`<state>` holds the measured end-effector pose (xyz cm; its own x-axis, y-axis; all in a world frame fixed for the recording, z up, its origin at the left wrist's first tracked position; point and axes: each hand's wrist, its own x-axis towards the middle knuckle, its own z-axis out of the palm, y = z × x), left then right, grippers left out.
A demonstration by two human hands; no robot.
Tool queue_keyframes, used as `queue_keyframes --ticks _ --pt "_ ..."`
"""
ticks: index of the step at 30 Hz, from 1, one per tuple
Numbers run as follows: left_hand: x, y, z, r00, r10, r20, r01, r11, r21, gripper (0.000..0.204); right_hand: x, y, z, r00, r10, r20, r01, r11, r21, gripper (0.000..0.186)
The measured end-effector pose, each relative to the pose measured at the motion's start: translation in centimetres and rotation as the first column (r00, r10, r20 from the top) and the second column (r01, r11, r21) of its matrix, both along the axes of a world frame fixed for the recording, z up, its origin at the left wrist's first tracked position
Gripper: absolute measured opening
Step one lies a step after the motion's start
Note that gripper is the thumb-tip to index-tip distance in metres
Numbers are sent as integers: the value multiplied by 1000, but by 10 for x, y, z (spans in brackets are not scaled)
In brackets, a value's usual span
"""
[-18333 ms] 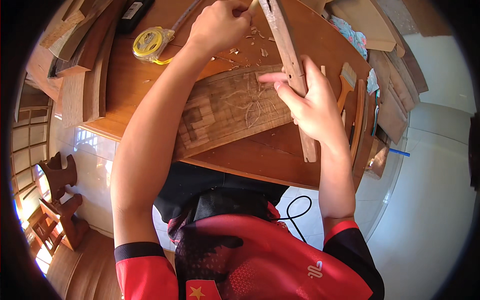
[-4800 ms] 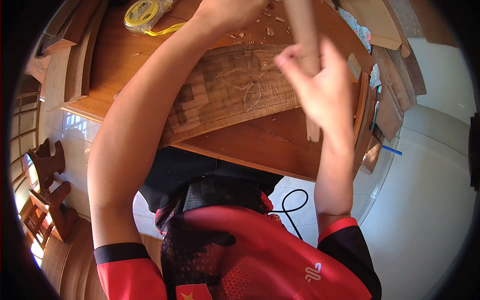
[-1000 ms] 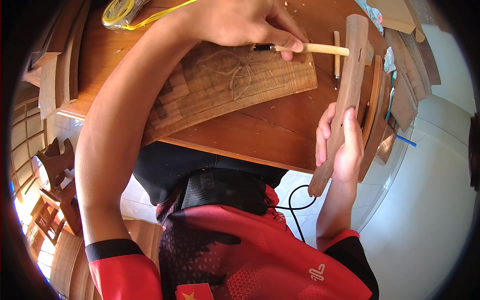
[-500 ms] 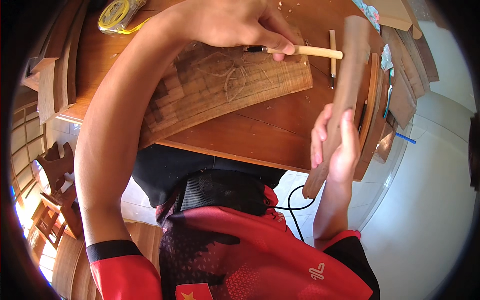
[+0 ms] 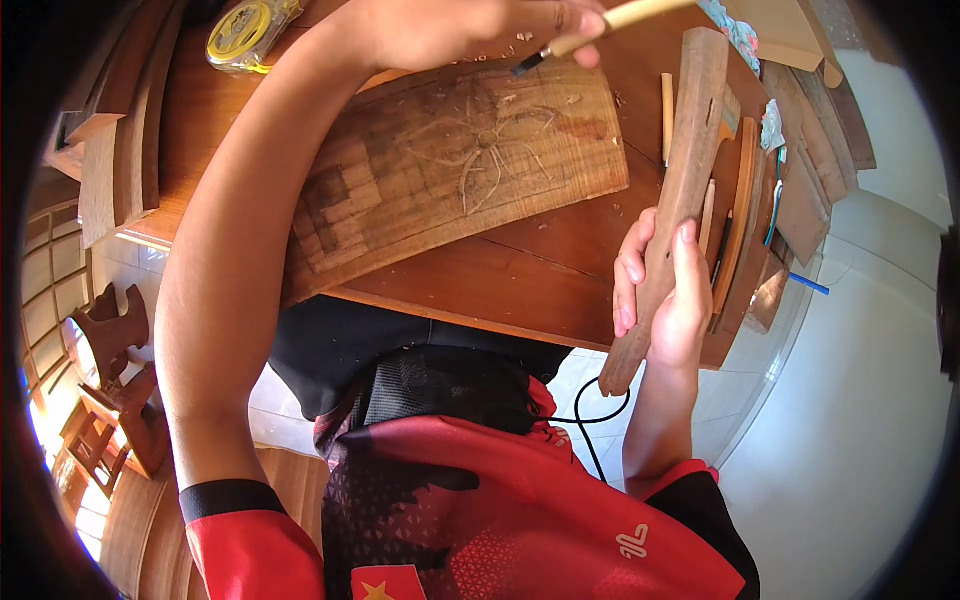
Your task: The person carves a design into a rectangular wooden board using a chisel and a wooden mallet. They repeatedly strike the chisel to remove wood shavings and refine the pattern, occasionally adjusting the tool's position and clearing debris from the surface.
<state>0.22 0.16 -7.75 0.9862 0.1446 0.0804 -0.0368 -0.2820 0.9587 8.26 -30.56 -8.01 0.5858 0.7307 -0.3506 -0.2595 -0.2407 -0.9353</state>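
My left hand (image 5: 490, 30), at the far edge of the view, is closed round the pale wooden handle of a carving chisel (image 5: 625, 20). Its dark blade tilts down to the left, just above a wooden board (image 5: 390, 185). The board bears a carved flower-like pattern of thin radiating lines and a patch of block shapes on its left. Off the table's right front, my right hand (image 5: 672, 290) grips a long brown wooden bar (image 5: 692, 130), raised at a slant, its far end over the table.
A yellow tape measure (image 5: 240, 35) lies at the far left, above stacked wood pieces (image 5: 118, 170). Another pale-handled tool (image 5: 667, 115) rests right of the board. Curved wood strips (image 5: 742, 215) line the right edge of the table (image 5: 520, 275), with wood shavings scattered about.
My left hand has moved farther away, and the chisel now slants with its handle end raised, uncovering more of the carving. The wooden bar has shifted slightly in my right hand's grip area.
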Motion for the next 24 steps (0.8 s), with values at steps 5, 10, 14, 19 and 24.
queue_keyframes --ticks 5,10,14,19,24 --pt "0 -7 -3 972 -200 125 194 979 57 26 3 0 3 1000 22 17 -22 1000 -3 51" --pt "4 -8 -6 971 -235 -31 237 970 57 29 7 -3 8 1000 -10 28 10 1000 -21 50" --pt "4 -10 -12 974 -228 -19 228 971 74 29 9 -6 10 998 -26 55 27 1000 -7 50" --pt "3 -9 -14 965 -256 49 250 963 96 29 13 -8 10 997 -41 59 40 999 18 51" --pt "8 -10 -17 955 -298 8 297 954 37 27 9 -8 10 997 2 76 -1 1000 -12 49"
